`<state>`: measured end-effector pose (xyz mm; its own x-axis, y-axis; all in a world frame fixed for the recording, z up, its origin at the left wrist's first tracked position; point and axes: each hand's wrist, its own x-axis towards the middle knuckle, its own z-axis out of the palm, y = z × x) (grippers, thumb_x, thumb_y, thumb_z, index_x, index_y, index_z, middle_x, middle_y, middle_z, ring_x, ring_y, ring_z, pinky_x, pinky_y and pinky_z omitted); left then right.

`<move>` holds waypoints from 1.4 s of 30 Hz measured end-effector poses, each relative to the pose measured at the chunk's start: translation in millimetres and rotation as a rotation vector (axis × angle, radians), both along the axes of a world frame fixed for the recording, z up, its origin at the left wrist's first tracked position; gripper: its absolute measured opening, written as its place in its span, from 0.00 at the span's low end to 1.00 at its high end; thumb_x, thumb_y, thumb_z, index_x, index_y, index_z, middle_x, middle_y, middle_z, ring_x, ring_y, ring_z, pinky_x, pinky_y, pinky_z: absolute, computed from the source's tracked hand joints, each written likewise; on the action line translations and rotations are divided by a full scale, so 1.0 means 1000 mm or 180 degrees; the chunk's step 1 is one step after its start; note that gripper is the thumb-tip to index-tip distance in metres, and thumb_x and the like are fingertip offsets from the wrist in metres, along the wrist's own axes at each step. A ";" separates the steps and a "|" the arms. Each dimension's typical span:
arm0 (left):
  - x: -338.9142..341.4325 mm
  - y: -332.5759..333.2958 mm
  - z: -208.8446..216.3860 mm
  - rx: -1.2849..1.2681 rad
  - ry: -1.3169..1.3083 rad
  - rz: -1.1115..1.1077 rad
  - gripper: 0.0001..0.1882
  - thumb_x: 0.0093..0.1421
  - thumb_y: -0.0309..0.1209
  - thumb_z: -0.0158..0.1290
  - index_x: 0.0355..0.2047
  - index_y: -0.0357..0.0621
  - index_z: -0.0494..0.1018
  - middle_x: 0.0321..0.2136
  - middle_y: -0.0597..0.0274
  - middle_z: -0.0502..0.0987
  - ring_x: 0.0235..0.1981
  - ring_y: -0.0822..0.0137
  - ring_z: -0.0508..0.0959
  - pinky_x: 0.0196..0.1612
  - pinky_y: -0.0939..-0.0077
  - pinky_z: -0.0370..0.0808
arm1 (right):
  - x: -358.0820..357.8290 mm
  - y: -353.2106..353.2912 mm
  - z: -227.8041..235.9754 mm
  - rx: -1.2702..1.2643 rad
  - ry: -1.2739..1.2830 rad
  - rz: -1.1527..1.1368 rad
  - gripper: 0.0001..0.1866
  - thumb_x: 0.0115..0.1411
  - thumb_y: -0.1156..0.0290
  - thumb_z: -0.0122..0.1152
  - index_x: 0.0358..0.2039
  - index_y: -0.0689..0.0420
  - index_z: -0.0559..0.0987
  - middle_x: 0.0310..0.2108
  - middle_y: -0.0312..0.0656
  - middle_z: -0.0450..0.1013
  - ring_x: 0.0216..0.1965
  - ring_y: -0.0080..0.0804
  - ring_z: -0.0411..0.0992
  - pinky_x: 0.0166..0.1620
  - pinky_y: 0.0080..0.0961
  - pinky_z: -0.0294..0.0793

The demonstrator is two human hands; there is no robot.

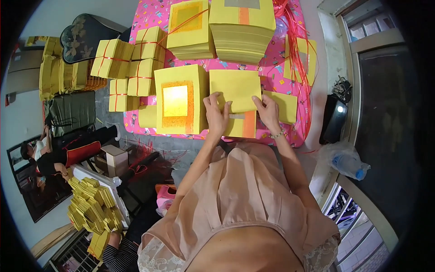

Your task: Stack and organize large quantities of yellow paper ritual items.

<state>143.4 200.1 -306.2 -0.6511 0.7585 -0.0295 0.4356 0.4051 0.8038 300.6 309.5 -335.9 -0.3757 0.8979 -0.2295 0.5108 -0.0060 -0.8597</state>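
Observation:
A plain yellow paper sheet (235,86) lies between my hands near the front of the table. My left hand (217,113) grips its lower left corner, fingers curled over the edge. At the lower right corner, my right hand (268,112) pinches the same sheet between thumb and fingers. Beneath it shows a yellow sheet with an orange band and silvery patch (249,123). Left of my left hand stands a tall stack of yellow paper with a shiny gold square (176,102). Another yellow paper piece (283,107) pokes out beyond my right hand.
Two large yellow paper stacks (242,38) stand at the back of the pink patterned table (149,11). Bundles tied with red string (111,59) sit at the left. Red strings (294,54) hang along the right edge. Another person (50,156) is near a bundle-laden white table at lower left.

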 end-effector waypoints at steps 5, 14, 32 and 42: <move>0.003 -0.001 -0.009 0.0141 0.0251 -0.0004 0.20 0.57 0.27 0.59 0.48 0.36 0.65 0.44 0.42 0.64 0.46 0.46 0.67 0.45 0.58 0.69 | 0.001 0.002 -0.006 -0.0021 0.0015 -0.0027 0.21 0.60 0.55 0.61 0.24 0.63 0.75 0.13 0.42 0.64 0.16 0.30 0.62 0.23 0.34 0.61; 0.013 0.007 -0.012 -0.0316 0.1652 0.0033 0.18 0.53 0.26 0.57 0.45 0.44 0.70 0.45 0.50 0.67 0.45 0.50 0.66 0.46 0.56 0.64 | -0.003 0.007 0.011 -0.0083 -0.0335 0.0068 0.23 0.59 0.51 0.61 0.24 0.63 0.76 0.13 0.43 0.65 0.17 0.33 0.63 0.24 0.36 0.62; 0.016 0.011 -0.010 -0.0156 0.1372 -0.0606 0.21 0.56 0.38 0.58 0.46 0.42 0.69 0.39 0.50 0.68 0.42 0.51 0.68 0.43 0.59 0.65 | -0.001 0.002 -0.008 0.0003 -0.0008 -0.0097 0.23 0.61 0.54 0.59 0.23 0.64 0.73 0.14 0.45 0.64 0.17 0.34 0.63 0.25 0.37 0.62; 0.016 0.012 -0.017 -0.0179 0.1472 -0.0611 0.23 0.55 0.39 0.59 0.47 0.43 0.68 0.42 0.50 0.68 0.43 0.50 0.68 0.45 0.57 0.65 | -0.002 -0.002 0.008 0.0144 -0.0337 -0.0045 0.21 0.61 0.56 0.60 0.24 0.64 0.73 0.15 0.45 0.66 0.18 0.37 0.65 0.26 0.38 0.63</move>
